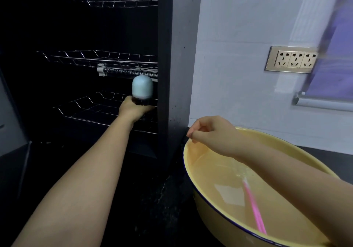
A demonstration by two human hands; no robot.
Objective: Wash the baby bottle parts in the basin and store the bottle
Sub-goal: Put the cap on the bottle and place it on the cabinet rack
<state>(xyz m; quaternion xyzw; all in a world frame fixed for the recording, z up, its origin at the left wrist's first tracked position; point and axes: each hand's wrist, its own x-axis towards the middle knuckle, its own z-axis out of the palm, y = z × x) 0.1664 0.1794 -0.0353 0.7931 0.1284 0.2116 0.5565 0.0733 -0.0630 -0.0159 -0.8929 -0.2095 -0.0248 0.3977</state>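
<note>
My left hand point(133, 110) reaches into a dark cabinet and grips the baby bottle point(142, 89) by its body. The bottle stands upright with its pale blue cap on, over the lower wire rack point(91, 111). Whether it rests on the rack I cannot tell. My right hand point(208, 132) hovers above the near-left rim of the yellow basin point(193, 181), fingers loosely curled and holding nothing. The basin holds water, and a pink brush handle point(255, 210) lies in it.
The cabinet's dark side panel point(175, 65) stands between the racks and the basin. Two more wire racks point(99, 58) sit higher up. A triple wall socket point(292, 59) and a rail are on the tiled wall at right. The counter is black.
</note>
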